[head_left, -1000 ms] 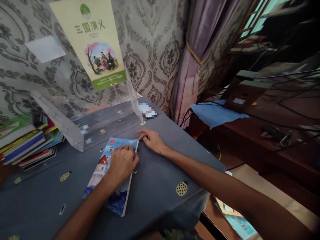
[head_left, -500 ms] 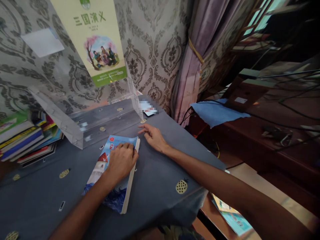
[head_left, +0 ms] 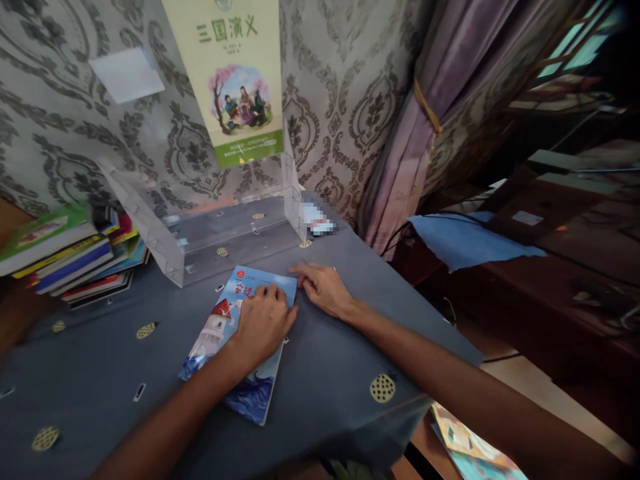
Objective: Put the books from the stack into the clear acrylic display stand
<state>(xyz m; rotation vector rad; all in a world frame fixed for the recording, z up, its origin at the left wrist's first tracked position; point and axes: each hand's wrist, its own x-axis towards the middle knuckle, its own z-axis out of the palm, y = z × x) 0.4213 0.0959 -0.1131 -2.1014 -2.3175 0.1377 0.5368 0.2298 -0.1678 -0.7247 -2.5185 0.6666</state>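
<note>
Blue-covered paperback book (head_left: 235,340) lies flat on the grey cloth of the tabletop (head_left: 325,373), just in front of the clear acrylic stand (head_left: 210,233), which serves as the reference point for this report. Book's cover faces up, its top edge towards the stand and close to it but apart from it.

Left hand (head_left: 263,323) rests on the upper right part of the cover, fingers curled and pressed down on the book near its top corner; it bears on the book rather than enclosing it. Right hand (head_left: 324,290) lies just beside that same corner, to the right of the stand's front lip, fingers together and flat on the cloth with the fingertips at the book's edge. Whether they touch the edge cannot be told.

Inside the stand, against its back wall, one pale green book (head_left: 235,80) is propped upright. To the left of the stand a stack of books (head_left: 65,257) lies on the tabletop. To the right of the stand hangs a mauve curtain (head_left: 415,140), and beyond it a blue cloth (head_left: 465,237) is draped over dark furniture.

Assessment: the step in hand appears to be taking hold of the blue book at its top corner. Lifting it would call for fingers under that edge.
</note>
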